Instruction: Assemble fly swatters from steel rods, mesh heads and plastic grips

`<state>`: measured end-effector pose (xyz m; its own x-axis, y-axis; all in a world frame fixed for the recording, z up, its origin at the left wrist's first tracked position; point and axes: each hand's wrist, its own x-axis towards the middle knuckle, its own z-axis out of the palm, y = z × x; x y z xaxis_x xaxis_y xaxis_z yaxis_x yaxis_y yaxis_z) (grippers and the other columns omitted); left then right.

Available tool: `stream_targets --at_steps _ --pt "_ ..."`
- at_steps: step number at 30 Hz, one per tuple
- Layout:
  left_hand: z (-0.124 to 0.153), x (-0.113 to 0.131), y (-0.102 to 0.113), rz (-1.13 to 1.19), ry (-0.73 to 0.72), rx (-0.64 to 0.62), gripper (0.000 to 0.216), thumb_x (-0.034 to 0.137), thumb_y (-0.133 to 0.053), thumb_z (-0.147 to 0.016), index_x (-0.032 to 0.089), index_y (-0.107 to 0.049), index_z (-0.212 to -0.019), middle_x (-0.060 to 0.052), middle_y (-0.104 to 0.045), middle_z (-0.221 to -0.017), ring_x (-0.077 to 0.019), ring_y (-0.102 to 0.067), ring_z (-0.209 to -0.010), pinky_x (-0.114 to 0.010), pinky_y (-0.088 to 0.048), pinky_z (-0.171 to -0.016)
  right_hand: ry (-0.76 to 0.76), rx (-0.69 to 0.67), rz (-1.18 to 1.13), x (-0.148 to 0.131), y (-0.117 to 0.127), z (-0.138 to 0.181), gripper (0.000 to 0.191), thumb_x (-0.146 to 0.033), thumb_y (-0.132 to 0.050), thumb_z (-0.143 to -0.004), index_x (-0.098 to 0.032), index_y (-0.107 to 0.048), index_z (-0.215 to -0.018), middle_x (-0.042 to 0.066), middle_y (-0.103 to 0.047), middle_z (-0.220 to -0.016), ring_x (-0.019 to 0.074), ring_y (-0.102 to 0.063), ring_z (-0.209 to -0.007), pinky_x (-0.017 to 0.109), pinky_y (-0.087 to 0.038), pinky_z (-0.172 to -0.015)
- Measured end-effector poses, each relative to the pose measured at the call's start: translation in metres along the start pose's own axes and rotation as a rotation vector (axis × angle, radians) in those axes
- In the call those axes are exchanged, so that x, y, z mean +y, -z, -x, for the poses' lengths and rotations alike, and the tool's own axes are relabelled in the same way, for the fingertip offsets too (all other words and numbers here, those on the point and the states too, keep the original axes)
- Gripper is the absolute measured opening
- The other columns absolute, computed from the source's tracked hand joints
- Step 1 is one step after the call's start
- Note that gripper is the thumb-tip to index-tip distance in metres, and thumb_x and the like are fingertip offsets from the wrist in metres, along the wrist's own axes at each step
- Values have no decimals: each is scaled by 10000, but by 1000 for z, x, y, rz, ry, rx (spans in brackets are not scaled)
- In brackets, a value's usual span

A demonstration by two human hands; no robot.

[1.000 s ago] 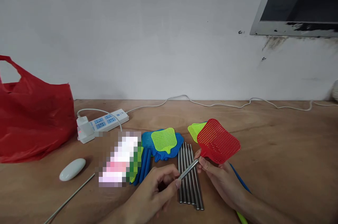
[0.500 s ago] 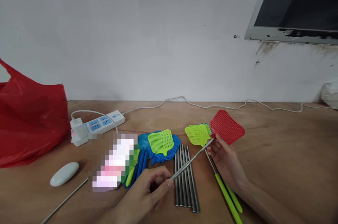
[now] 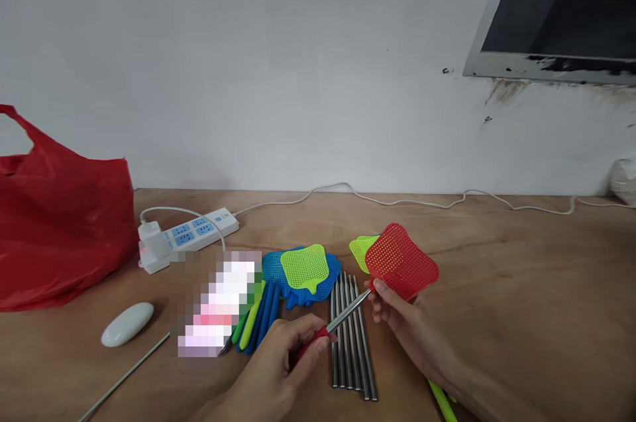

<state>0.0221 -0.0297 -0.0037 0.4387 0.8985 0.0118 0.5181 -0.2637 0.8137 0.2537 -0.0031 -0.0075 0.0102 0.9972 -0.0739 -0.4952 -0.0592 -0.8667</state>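
Both hands hold a red fly swatter slanting up to the right over the table. My left hand is closed around its red handle. Near the base of the mesh head, my right hand pinches the neck where it meets the metal rod. Below the rod lie several metal tubes side by side. A yellow-green swatter head rests on blue ones left of the tubes. Blue handles lie beside my left hand. Behind the red head, another yellow-green swatter is partly hidden.
A red plastic bag stands at the left, near a white power strip with a cable along the wall. A white oval object and a thin rod lie front left. A pixelated patch covers something beside the handles.
The red swatter head has moved left and toward me, and its rod shows shorter between my hands. A red handle now shows in my left hand.
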Motion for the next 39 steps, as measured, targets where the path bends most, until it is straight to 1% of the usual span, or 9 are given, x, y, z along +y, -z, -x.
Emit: stream_targets --at_steps 5,10,16,21,23,26,32,36,39 --pt "-2 -2 -3 38 4 6 375 531 -459 -970 238 -691 -1006 -17 -599 -795 -201 -521 -766 -281 -382 -675 13 -26 25 6 -5 8 286 -414 -869 -679 -170 -754 -773 33 -677 -697 143 -585 -634 243 -513 -541" --pt "-9 1 -6 96 17 -13 413 531 -449 -970 192 -686 -958 -15 -555 -762 -190 -494 -738 -279 -376 -659 58 -17 32 10 -5 4 277 -421 -840 -718 -172 -728 -761 23 -666 -702 135 -577 -617 240 -496 -529" --pt "-8 4 -6 70 26 4 388 509 -469 -963 209 -710 -1012 -18 -590 -764 -196 -517 -741 -270 -379 -643 117 101 22 4 -6 -1 314 -447 -856 -678 -192 -692 -761 4 -647 -691 129 -540 -558 246 -484 -484" --pt "-6 8 -2 -29 36 -7 410 512 -455 -973 200 -693 -854 -12 -601 -715 -197 -539 -715 -278 -366 -634 159 180 54 -6 -2 -5 393 -454 -866 -653 -203 -570 -586 -43 -511 -512 81 -393 -427 208 -331 -365" --pt "-5 9 -1 -71 20 -16 414 508 -443 -982 203 -694 -856 -17 -620 -725 -207 -550 -735 -286 -368 -651 153 191 65 -8 -1 -5 402 -449 -871 -645 -206 -558 -576 -49 -494 -500 74 -373 -415 212 -310 -361" --pt "-4 7 -2 -85 -28 20 383 492 -446 -985 220 -711 -934 -28 -666 -788 -215 -565 -744 -296 -384 -671 118 180 91 -5 0 -4 400 -453 -884 -622 -207 -570 -582 -46 -502 -513 78 -388 -425 222 -322 -373" --pt "-2 0 -1 -41 -87 108 345 491 -485 -961 253 -721 -882 -26 -680 -764 -231 -579 -744 -300 -412 -678 109 159 93 2 2 -3 393 -477 -870 -636 -207 -589 -588 -39 -509 -524 95 -420 -445 239 -355 -385" --pt "-4 6 -2 -61 -68 72 383 494 -464 -975 229 -703 -838 -18 -641 -713 -205 -559 -690 -279 -389 -629 100 154 83 -2 -1 -3 367 -481 -868 -637 -198 -635 -625 -26 -559 -555 96 -449 -450 230 -377 -398" --pt "-5 11 -5 -79 -49 27 447 510 -424 -990 207 -690 -795 -12 -606 -675 -182 -533 -647 -268 -367 -596 94 64 106 -5 -7 -1 337 -496 -846 -668 -194 -716 -741 0 -634 -648 115 -523 -515 231 -438 -451"
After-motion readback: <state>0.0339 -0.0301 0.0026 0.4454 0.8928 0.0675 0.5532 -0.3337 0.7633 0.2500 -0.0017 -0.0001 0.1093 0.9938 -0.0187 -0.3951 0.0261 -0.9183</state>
